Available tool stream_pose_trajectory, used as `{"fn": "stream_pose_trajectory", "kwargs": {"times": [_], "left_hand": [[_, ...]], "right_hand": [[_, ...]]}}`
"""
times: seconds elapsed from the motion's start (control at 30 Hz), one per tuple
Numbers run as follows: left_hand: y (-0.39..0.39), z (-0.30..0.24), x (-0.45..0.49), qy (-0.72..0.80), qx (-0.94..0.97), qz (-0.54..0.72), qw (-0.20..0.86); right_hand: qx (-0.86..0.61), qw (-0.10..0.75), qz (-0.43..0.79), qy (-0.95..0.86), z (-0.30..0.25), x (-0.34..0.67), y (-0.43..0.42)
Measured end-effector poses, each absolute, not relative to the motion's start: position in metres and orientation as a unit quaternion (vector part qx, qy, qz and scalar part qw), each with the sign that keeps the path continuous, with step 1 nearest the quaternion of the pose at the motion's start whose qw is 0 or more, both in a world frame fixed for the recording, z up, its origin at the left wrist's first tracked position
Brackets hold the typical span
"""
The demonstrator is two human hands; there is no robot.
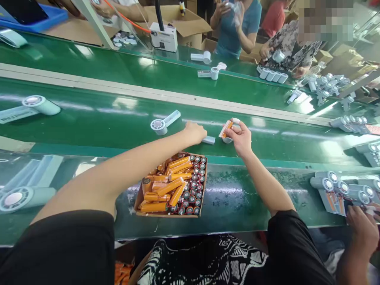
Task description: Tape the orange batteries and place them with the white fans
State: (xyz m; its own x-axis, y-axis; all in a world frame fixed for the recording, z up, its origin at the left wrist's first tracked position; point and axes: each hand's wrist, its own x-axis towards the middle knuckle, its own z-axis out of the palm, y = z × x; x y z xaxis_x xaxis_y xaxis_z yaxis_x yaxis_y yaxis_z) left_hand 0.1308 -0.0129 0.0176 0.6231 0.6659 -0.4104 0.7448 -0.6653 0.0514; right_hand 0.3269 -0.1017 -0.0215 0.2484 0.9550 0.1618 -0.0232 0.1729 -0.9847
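My left hand (195, 132) reaches over the green belt (97, 118), fingers curled onto the handle of a pale fan housing (209, 139) lying there. My right hand (241, 137) pinches an orange battery (226, 128) above the round head of that housing. Just below both hands, on the near ledge, sits a cardboard tray (172, 185) packed with orange batteries, some lying flat and several standing on end.
Another fan housing (163, 123) lies on the belt left of my hands, one more (32, 107) at far left. A cluster of housings (344, 190) sits at right by a co-worker's hand (362, 227). People work across the far belt, beside boxes and a white device (163, 36).
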Motion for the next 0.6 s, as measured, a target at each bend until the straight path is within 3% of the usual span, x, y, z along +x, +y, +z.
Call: {"fn": "stream_pose_trajectory", "kwargs": {"times": [0.13,0.33,0.6], "left_hand": [[-0.001,0.012,0.116,0.385,0.888,-0.223,0.117],[0.013,0.015,0.103,0.33,0.914,-0.186,0.146],[0.003,0.012,0.116,0.37,0.903,-0.136,0.171]], "right_hand": [[-0.517,0.554,0.368,-0.539,-0.033,0.326,-0.091],[-0.559,0.39,0.243,-0.69,-0.035,0.318,-0.091],[-0.55,0.184,0.133,-0.804,-0.037,0.322,-0.095]]}}
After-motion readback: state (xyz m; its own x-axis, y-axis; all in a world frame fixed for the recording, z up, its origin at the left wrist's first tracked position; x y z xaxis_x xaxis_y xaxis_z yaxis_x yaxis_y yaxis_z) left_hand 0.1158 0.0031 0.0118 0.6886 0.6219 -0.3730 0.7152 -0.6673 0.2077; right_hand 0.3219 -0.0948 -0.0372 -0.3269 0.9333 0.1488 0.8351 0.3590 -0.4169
